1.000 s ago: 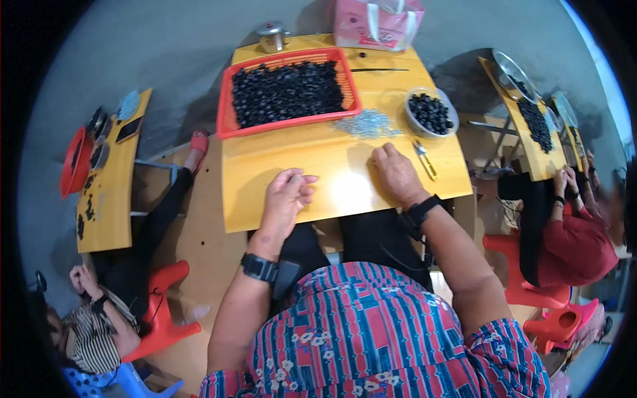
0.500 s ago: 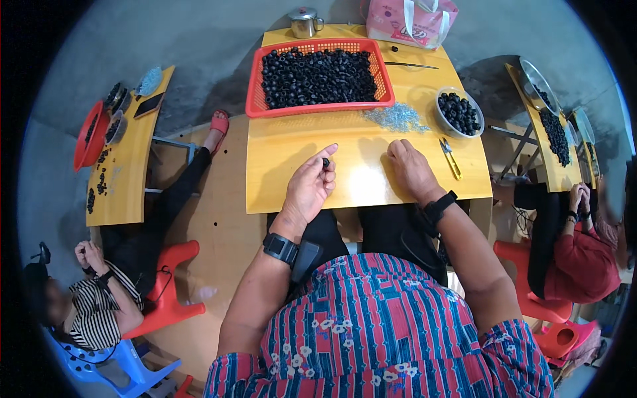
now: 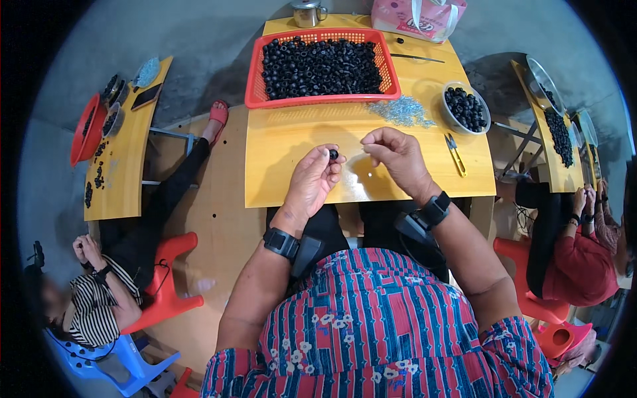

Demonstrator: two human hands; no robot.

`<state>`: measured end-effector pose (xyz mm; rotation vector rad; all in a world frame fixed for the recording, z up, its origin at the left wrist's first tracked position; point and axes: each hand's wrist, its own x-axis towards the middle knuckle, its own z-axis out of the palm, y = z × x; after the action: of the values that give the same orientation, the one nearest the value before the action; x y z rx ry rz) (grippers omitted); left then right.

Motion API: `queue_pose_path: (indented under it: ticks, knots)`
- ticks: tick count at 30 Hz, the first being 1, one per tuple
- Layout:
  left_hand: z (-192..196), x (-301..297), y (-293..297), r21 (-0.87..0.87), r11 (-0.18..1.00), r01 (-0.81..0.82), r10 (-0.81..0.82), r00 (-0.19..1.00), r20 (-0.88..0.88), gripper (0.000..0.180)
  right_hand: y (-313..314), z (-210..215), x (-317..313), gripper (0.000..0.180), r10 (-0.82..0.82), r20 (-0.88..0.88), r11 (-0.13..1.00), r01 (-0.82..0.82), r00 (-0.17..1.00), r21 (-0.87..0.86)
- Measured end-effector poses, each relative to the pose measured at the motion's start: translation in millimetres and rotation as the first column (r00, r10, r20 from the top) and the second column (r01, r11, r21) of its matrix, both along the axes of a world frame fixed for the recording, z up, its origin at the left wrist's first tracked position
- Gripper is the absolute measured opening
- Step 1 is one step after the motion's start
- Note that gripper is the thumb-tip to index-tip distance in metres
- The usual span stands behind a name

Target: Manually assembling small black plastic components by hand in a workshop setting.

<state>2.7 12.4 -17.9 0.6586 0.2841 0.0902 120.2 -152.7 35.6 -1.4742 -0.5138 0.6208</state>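
Between the thumb and fingers of my left hand (image 3: 314, 174) is a small round black part (image 3: 333, 154), held above the table's near edge. My right hand (image 3: 401, 158) hovers just to the right of it, thumb and forefinger pinched together; whatever they hold is too small to make out. A tiny white bit (image 3: 369, 175) shows on the table below the right fingertips. Beyond the hands lies a pile of small clear pieces (image 3: 402, 111). Yellow-handled thread snips (image 3: 456, 156) rest to the right of my right hand.
A red basket (image 3: 323, 103) full of black ring-like parts stands at the far side of the yellow table (image 3: 272, 159). At its right is a clear bowl (image 3: 486, 124) of black parts. Behind are a thin rod (image 3: 418, 58), a metal mug (image 3: 306, 14) and a pink bag (image 3: 418, 20). People sit at both side tables.
My right hand has lifted from beside the clear pieces and come left toward my left hand, its fingers pinched. The left hand still holds the black part, now showing more. The view has shifted slightly.
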Motion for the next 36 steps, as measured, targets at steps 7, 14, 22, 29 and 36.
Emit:
queue_pose_path:
  ticks: [7, 14, 22, 29, 36]
  knots:
    - [4, -1, -8, 0.08, 0.996, -0.045, 0.044, 0.999, 0.016, 0.023, 18, -9, -12, 0.01, 0.05, -0.203, 0.998, -0.04, 0.978, 0.054]
    - [7, -3, -9, 0.096, 0.994, -0.043, 0.046, 0.999, -0.029, 0.018, 17, -7, -16, 0.011, 0.012, -0.225, 1.0, -0.008, 0.974, 0.02]
    - [-4, -5, -8, 0.041, 0.998, -0.036, 0.036, 0.999, -0.001, 0.018, 23, -9, -23, 0.01, 0.032, -0.15, 0.999, -0.026, 0.988, 0.04]
    - [0, -5, -9, 0.079, 0.997, -0.003, 0.002, 1.0, 0.011, 0.017, 26, -5, -26, 0.008, 0.003, -0.075, 0.999, -0.006, 0.997, -0.039]
    - [-1, -8, -3, 0.132, 0.986, 0.102, -0.105, 0.994, 0.022, 0.017, 19, -9, -13, 0.008, 0.101, -0.383, 0.995, -0.091, 0.918, 0.046]
